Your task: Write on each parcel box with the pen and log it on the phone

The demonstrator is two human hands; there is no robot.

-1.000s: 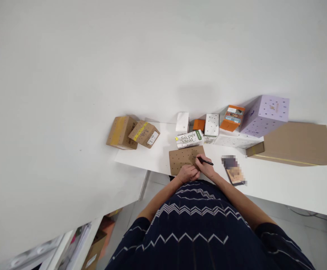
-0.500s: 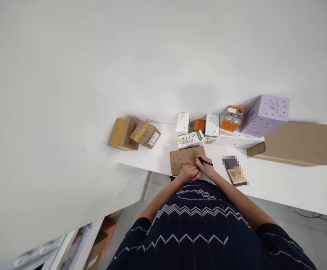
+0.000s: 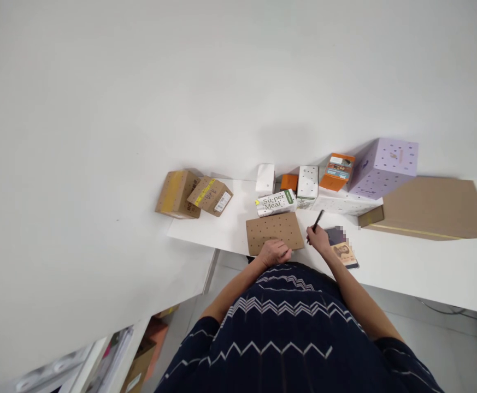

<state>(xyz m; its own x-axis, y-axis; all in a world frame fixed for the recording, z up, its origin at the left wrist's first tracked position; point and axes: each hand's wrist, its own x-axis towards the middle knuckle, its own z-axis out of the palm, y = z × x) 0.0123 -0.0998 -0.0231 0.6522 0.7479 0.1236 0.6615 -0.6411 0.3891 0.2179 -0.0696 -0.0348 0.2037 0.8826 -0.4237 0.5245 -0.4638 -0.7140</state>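
A flat-topped brown cardboard box [image 3: 277, 225] with small dark dots lies on the white table in front of me. My left hand [image 3: 275, 252] is closed, its fingers curled on the near edge of this box and holding it steady. Off the box's right side, my right hand [image 3: 318, 239] is closed around a black pen [image 3: 317, 219], which points up and away. The right forearm and hand partly cover a phone [image 3: 343, 254] on the table. Just beyond the dotted box lies a white "Super Meal" carton [image 3: 276, 203].
Two taped brown boxes [image 3: 176, 195] stand at the table's left end. Along the wall are white cartons [image 3: 307, 183], an orange box [image 3: 337, 171] and a tall lilac box [image 3: 386, 166]. A large flat cardboard box [image 3: 439, 207] lies at the right.
My right hand has lifted off the dotted box and moved right with the pen, which now points upward. The left hand has stayed at the box's near edge.
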